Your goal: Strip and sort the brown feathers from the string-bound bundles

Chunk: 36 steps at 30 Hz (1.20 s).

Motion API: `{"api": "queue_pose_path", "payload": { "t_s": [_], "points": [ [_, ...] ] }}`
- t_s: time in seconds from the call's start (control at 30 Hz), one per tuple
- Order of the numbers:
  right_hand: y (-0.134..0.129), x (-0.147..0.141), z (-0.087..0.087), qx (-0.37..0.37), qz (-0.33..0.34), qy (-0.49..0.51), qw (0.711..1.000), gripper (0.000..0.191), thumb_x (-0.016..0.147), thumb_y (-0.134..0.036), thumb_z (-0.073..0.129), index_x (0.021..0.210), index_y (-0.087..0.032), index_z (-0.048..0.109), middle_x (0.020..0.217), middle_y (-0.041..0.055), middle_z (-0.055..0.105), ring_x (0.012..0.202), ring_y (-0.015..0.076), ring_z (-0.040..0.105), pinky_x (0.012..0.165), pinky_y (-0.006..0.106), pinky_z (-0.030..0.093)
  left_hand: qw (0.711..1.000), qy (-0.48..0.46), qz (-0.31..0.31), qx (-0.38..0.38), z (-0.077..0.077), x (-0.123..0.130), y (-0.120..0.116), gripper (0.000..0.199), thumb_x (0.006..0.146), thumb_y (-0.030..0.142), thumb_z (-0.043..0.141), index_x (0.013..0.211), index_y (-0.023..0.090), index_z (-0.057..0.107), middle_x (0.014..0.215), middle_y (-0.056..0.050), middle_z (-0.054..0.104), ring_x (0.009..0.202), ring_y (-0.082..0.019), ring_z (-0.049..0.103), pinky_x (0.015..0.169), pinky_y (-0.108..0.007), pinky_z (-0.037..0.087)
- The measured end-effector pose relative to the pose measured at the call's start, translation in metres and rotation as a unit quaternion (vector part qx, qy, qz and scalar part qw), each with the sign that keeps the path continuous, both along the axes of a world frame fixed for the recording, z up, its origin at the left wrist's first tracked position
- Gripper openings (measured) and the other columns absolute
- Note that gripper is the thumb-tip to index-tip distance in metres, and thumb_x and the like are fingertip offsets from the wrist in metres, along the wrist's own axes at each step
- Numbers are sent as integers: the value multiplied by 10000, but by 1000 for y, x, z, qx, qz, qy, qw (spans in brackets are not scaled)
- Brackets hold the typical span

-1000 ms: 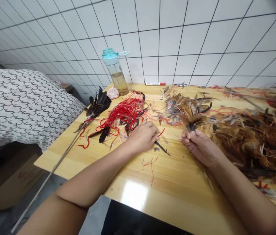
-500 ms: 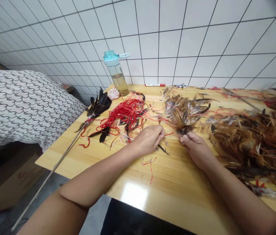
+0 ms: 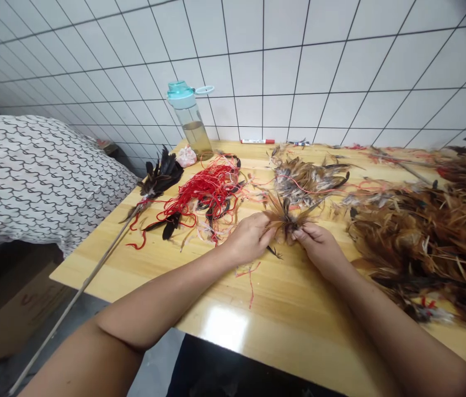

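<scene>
My right hand (image 3: 317,241) pinches the base of a small bunch of brown feathers (image 3: 285,219), whose tips fan up and outward above the table. Close on its left, my left hand (image 3: 251,238) has its fingers closed at the bunch's edge; what lies between them is hidden. Beyond my left hand is a tangled heap of red string (image 3: 208,187) with dark feathers mixed in. A loose pile of brown and grey feathers (image 3: 305,179) lies just behind the held bunch. Red thread scraps (image 3: 251,281) rest on the wood in front of my left hand.
A large brown feather heap (image 3: 431,231) covers the table's right side. At left, a stick (image 3: 79,292) tipped with black feathers (image 3: 162,173) overhangs the table edge. A water bottle (image 3: 193,124) and a marker (image 3: 257,141) stand and lie near the tiled wall. Patterned cloth (image 3: 42,182) hangs left.
My right hand has brought the feather bunch left to my left hand. The gap between my hands has closed, and the feathers now spread between them. The view has shifted slightly.
</scene>
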State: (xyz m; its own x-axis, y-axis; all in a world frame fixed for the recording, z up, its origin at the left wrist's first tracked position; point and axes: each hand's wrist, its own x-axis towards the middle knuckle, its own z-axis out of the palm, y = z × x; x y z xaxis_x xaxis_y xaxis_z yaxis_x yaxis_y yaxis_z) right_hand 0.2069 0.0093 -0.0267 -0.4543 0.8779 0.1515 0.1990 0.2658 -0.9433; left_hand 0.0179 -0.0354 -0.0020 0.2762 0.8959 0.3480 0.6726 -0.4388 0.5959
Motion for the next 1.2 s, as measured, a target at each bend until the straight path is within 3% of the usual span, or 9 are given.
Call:
{"api": "queue_pose_path", "payload": {
  "t_s": [0.2, 0.3, 0.37, 0.47, 0.63, 0.73, 0.83, 1.0, 1.2],
  "points": [
    [-3, -3, 1, 24, -79, -46, 996, 287, 815, -273, 477, 530, -232, 481, 540, 2, 514, 577, 163, 469, 615, 299, 355, 998, 36, 36, -48, 1, 7, -2, 162, 888, 178, 477, 976, 167, 613, 947, -64, 692, 882, -182, 638, 811, -296, 486],
    [-4, -3, 2, 91, -103, -110, 984, 265, 809, -224, 468, 543, -230, 464, 593, 18, 528, 632, 177, 489, 624, 303, 345, 996, 65, 38, -48, 0, 12, -5, 145, 897, 198, 468, 893, 179, 612, 878, -44, 689, 834, -177, 634, 783, -298, 478],
    [-5, -3, 4, 146, -120, -184, 964, 224, 824, -206, 458, 613, -230, 528, 692, 35, 584, 696, 186, 514, 617, 300, 330, 995, 92, 36, -29, -1, 16, -8, 157, 906, 204, 450, 884, 183, 604, 882, -43, 684, 847, -177, 631, 789, -303, 474],
    [-10, -2, 10, 200, -137, -340, 909, 229, 863, -178, 416, 819, -242, 631, 887, 40, 649, 733, 179, 536, 570, 297, 280, 988, 149, 36, 21, -4, 25, -13, 176, 916, 221, 427, 898, 171, 594, 857, -56, 661, 809, -176, 613, 745, -305, 475],
    [-19, -5, 20, 291, -57, -489, 820, 215, 895, -184, 433, 883, -218, 645, 908, 46, 659, 737, 172, 556, 570, 308, 241, 959, 239, 8, 155, -6, 33, -13, 188, 910, 175, 413, 827, 149, 580, 769, -57, 601, 747, -170, 546, 691, -300, 450],
    [-20, -7, 22, 333, -18, -500, 799, 222, 911, -178, 425, 871, -188, 643, 896, 70, 660, 759, 181, 562, 592, 316, 243, 936, 272, -6, 225, -3, 27, -8, 206, 916, 167, 409, 793, 151, 574, 729, -51, 571, 726, -173, 503, 673, -306, 419],
    [-20, -7, 22, 352, 19, -499, 791, 250, 914, -158, 412, 856, -174, 654, 848, 85, 659, 736, 182, 555, 589, 321, 231, 931, 281, -37, 230, 2, 16, -2, 242, 929, 177, 397, 758, 152, 566, 731, -50, 571, 717, -168, 476, 675, -303, 400],
    [-21, -6, 16, 369, 73, -427, 822, 232, 897, -143, 436, 926, -205, 657, 843, 54, 664, 715, 164, 551, 566, 297, 234, 967, 188, -93, 143, 11, -3, 6, 191, 906, 179, 451, 768, 146, 580, 748, -41, 609, 758, -148, 502, 722, -269, 410],
    [-17, -7, 8, 242, 144, -164, 945, 247, 886, -141, 403, 700, -192, 557, 717, 27, 589, 686, 139, 531, 620, 252, 346, 989, 26, -142, -16, 18, -23, 10, 143, 871, 222, 522, 790, 140, 607, 728, -21, 637, 680, -104, 565, 639, -213, 426]
  ]
}}
